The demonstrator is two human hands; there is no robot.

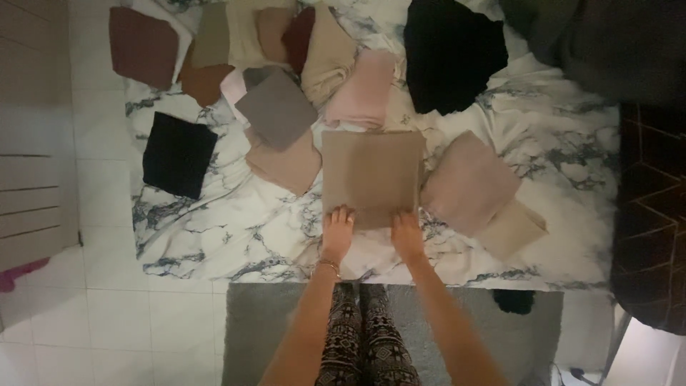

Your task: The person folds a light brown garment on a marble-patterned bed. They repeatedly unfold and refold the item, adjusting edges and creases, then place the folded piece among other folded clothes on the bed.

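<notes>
A folded tan cloth (371, 171) lies flat on the marble-patterned bedsheet (214, 221) in front of me. My left hand (337, 232) rests on the sheet with its fingertips at the cloth's near left corner. My right hand (407, 234) touches the near right corner the same way. Both hands lie flat with fingers together, gripping nothing that I can see. A thin bracelet sits on my left wrist.
Several folded cloths surround it: a pinkish-beige one (468, 182) to the right, a grey one (275, 107) and a black one (177, 154) to the left, a black pile (450, 53) behind. A grey rug (264, 329) lies under my patterned leggings on the white tiled floor.
</notes>
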